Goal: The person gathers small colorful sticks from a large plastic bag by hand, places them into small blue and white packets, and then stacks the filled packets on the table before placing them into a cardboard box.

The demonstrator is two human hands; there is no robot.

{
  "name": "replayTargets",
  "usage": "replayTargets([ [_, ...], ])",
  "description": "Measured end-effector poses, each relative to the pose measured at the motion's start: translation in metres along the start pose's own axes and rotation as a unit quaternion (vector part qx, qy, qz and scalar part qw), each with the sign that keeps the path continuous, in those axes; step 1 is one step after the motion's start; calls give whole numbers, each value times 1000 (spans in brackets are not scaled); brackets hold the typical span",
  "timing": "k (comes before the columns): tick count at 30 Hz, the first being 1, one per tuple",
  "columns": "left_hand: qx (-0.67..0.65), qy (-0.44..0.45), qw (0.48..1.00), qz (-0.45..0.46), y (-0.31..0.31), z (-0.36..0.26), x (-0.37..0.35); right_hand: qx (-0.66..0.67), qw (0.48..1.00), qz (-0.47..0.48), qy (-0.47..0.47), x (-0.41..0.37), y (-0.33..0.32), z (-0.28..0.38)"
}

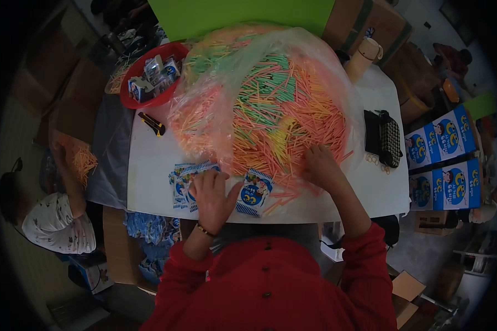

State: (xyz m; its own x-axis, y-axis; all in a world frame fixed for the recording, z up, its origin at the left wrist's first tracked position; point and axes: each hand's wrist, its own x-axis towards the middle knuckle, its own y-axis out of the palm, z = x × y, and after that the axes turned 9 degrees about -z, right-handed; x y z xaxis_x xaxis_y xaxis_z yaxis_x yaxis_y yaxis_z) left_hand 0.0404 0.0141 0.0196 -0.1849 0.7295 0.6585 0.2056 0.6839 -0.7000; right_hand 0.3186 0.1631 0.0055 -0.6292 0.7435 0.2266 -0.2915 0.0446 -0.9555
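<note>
My left hand rests on a cluster of small printed blue-and-white packets, its fingers spread and the thumb out to the right. A single packet of the same kind lies flat just right of that thumb. My right hand is at the near edge of a big heap of thin coloured sticks, pink, orange, green and yellow. Its fingers are curled down among the sticks, and their tips are hidden. A large clear plastic bag lies open around the heap. Several loose pink sticks lie below my right hand.
A red basin with small packs and a yellow-black cutter are on the left. A tan bottle and a patterned pouch stand right. Blue printed boxes flank the table. Another person sits left.
</note>
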Motion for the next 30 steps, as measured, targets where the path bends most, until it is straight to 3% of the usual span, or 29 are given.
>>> replayTargets([
  [2,-28,-6,987,159,4,-15,2,-24,999,-14,-16,-1,17,-2],
  [4,8,3,990,144,22,-18,-6,-52,998,-28,-28,-7,20,-6],
  [6,41,7,991,128,33,-15,-10,25,999,-39,-5,-14,16,-13],
  [7,-14,-36,986,164,34,-12,-10,22,999,-37,-7,-18,16,-12],
  [8,-70,-78,974,200,35,-9,-11,138,986,-85,43,-24,16,-11],
  [9,-71,-81,974,200,35,-9,-12,252,954,-131,93,-29,17,-11],
  [10,-103,-115,965,212,36,-9,-12,250,955,-130,93,-32,21,-11],
  [12,-134,-145,955,223,39,-7,-12,503,817,-218,179,-31,29,-4],
  [15,-177,-130,963,155,48,-4,-22,515,792,-272,183,-27,34,10],
  [16,-180,-111,968,134,49,-3,-23,516,790,-274,185,-29,33,12],
  [18,-182,-93,973,111,50,-2,-23,407,873,-167,210,-33,32,12],
  [21,-220,-94,966,102,48,-2,-15,442,858,-106,240,-32,31,7],
  [22,-209,-57,974,68,47,-1,-10,442,858,-107,239,-31,30,6],
  [24,-196,-20,980,32,43,-1,-6,559,745,-209,298,-27,27,5],
  [25,-252,-145,955,62,41,-2,-6,560,744,-209,298,-26,30,-1],
  [26,-303,-268,910,91,40,-2,-6,694,596,-240,324,-27,34,-10],
  [27,-302,-268,910,92,40,-2,-4,799,423,-262,338,-27,34,-14],
  [28,-480,-373,788,100,42,-1,0,799,422,-262,338,-28,35,-17],
  [29,-630,-456,620,102,42,0,3,819,359,-262,363,-29,35,-19],
  [30,-629,-455,622,100,41,-1,6,835,294,-260,386,-24,30,-15],
])
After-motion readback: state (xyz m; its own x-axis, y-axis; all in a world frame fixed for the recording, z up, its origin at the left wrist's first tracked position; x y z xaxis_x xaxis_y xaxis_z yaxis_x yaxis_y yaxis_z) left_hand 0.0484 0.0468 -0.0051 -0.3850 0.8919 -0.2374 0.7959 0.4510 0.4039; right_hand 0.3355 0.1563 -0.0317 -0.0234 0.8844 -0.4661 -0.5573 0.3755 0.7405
